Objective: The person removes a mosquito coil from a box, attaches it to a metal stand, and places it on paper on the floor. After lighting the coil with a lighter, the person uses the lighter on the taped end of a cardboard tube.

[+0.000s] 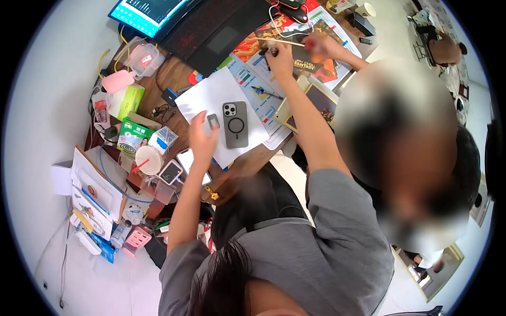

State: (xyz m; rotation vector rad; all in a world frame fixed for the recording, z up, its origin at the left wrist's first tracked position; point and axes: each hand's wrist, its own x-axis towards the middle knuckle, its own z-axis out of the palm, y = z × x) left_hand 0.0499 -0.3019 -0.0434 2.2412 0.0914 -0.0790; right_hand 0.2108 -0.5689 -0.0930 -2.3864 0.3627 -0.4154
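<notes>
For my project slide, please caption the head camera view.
Left hand beside a phone on white paper; right hand over printed sheets, near another person's hand.

I lose part of the monitor past the top edge at eleven o'clock, its text too small to read. At three, blur swallows another person (only an outline reaches me). Near twelve, the right hand partly hides something dark I cannot identify.
</notes>
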